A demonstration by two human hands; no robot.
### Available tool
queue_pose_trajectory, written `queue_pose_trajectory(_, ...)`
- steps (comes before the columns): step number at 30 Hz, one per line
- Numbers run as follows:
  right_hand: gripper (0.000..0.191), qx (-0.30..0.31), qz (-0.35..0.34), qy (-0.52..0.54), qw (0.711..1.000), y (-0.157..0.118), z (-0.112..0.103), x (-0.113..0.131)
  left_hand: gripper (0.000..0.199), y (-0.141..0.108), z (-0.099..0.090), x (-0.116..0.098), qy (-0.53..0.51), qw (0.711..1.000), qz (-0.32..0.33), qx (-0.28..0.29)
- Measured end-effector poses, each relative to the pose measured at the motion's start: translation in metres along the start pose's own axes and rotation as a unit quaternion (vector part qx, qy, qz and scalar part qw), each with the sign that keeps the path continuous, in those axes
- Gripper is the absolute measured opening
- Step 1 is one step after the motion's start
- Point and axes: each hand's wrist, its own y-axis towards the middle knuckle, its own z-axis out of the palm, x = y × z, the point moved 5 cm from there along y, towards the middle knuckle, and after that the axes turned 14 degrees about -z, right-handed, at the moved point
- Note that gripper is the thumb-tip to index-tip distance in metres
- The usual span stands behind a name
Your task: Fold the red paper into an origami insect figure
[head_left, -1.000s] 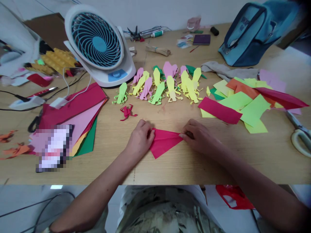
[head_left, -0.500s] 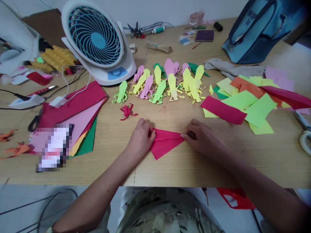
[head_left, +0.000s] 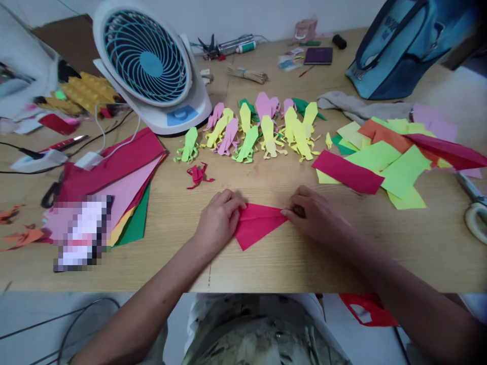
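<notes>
Lettering on the blue bag (head_left: 391, 61), beyond the right grip (head_left: 315, 212), is too blurred to read. Creased crimson paper (head_left: 256, 228), pointed nearest the wearer, lies between that and the left grip (head_left: 217, 219), pinched by both. Beyond the left grip sits a red folded figure (head_left: 198, 175).
</notes>
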Motion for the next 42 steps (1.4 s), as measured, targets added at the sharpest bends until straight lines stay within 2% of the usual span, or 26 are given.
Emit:
queue_pose_trajectory(4,0.021,0.002,0.009,0.001,1.000,0.001,0.001,0.001,0.017,-0.008,-0.003,-0.006,0.010,0.998,0.054,0.019)
queue_pose_trajectory(9,0.018,0.013,0.007,0.019,1.000,0.000,-0.004,-0.002,0.018,-0.013,-0.001,-0.012,0.047,0.993,0.099,0.031)
queue_pose_trajectory(12,0.007,0.034,-0.011,0.043,0.998,-0.005,-0.011,-0.003,0.018,-0.013,0.000,-0.012,0.050,0.993,0.102,0.024)
queue_pose_trajectory(17,0.009,0.029,-0.011,0.047,0.998,-0.013,-0.021,-0.006,0.017,-0.013,0.000,-0.012,0.049,0.993,0.109,0.020)
queue_pose_trajectory(24,0.009,0.002,-0.028,0.073,0.997,-0.012,-0.016,-0.009,0.017,-0.012,0.000,-0.013,0.051,0.995,0.073,0.045)
queue_pose_trajectory(30,0.010,-0.006,-0.027,0.073,0.997,-0.010,-0.015,-0.009,0.042,-0.005,0.000,-0.022,0.096,0.989,0.058,0.095)
queue_pose_trajectory(37,0.010,-0.019,-0.039,0.075,0.996,-0.011,-0.013,-0.010,0.037,0.002,0.003,-0.020,0.110,0.988,0.021,0.105)
queue_pose_trajectory(42,0.011,-0.012,-0.040,0.070,0.997,-0.010,-0.014,-0.009,0.039,0.008,0.009,-0.029,0.121,0.985,0.066,0.102)
